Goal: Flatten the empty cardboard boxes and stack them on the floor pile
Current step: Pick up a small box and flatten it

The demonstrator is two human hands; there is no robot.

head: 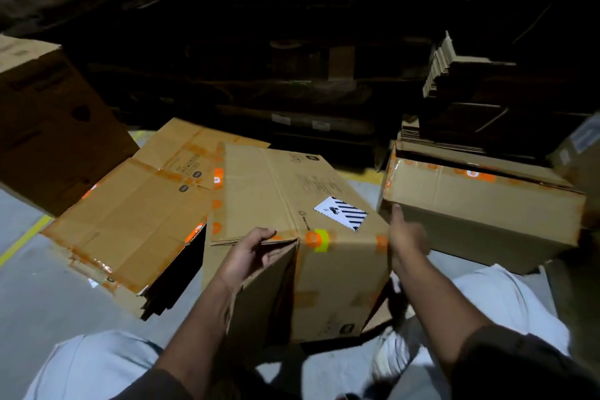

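Box [292,204] sits between left hand [250,253] and right hand [407,237].

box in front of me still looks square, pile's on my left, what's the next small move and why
Probably push the near top edge away so the box folds flat. It stands full height, not yet collapsed. Your left hand grips the near end flap, your right hand is at the right corner by the orange tape. The floor pile of flattened boxes lies just left, ready to take it.
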